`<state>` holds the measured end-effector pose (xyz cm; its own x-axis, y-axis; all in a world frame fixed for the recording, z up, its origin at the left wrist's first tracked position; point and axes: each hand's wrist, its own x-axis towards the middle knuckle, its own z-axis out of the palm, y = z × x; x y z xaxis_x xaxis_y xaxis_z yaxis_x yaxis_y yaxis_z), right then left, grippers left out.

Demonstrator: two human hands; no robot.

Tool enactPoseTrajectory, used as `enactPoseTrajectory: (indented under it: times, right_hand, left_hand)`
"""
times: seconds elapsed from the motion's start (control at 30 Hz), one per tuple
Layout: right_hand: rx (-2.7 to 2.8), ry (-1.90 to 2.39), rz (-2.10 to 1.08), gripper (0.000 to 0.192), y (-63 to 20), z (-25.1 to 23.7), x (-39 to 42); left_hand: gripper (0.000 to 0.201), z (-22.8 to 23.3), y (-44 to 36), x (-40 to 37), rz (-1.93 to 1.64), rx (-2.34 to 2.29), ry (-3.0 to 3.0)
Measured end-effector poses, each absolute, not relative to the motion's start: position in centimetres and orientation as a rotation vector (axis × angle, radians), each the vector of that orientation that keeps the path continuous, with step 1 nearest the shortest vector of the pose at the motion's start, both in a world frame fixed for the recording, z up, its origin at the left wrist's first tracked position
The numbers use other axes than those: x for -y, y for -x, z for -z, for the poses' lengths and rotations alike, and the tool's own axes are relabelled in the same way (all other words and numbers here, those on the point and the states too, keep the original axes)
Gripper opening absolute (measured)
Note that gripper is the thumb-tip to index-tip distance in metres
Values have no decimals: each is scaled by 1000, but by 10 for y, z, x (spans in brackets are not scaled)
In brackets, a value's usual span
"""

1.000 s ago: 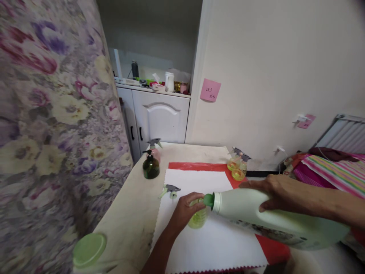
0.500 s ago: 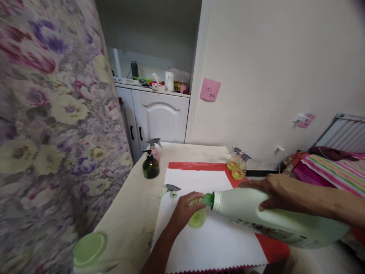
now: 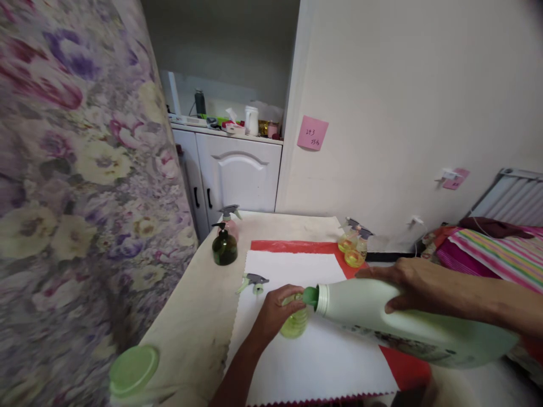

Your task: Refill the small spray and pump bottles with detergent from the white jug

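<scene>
The small see-through bottle (image 3: pixel 294 324) was over the white sheet (image 3: pixel 314 367), near the middle of the desk (image 3: pixel 190 316), and seemed to stand on it. The left hand (image 3: pixel 275 311) had its fingers wrapped snugly around the top part, close to the neck. The bottle looked light, a bit bendy and maybe slippery if wet, so just under the neck was a good place to hold it. Right at its mouth was the green spout (image 3: pixel 311 297) of the big pale green jug (image 3: pixel 373 305), which lay tipped almost on its side in the air. The right hand (image 3: pixel 413 285) had its fingers curled over the top of the jug, with the thumb pressed on its side. The jug looked smooth and likely heavy, so a firm grip near its middle made sense. The small bottle looked yellow-green inside, but how full it was I couldn't tell. I couldn't see inside the jug, or any stream. A gray and green spray top (image 3: pixel 256 281) lay on the sheet, well apart from the bottle. Farther back on the right were two spray bottles (image 3: pixel 356 257) with yellow liquid low inside. On the left stood a dark green pump bottle (image 3: pixel 224 249), with a pink spray bottle (image 3: pixel 233 228) just behind it.
</scene>
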<state>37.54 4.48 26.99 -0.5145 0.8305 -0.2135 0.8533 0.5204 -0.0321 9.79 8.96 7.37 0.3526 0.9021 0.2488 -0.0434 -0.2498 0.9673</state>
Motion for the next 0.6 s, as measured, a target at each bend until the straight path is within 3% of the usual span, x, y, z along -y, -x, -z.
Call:
enactPoseTrajectory:
  times: [0.6]
  right_hand:
    - [-2598,-1462,212,58,-373,-270,-44]
  left_hand:
    - [18,-77,-99,-89,-1108,-818,-1538]
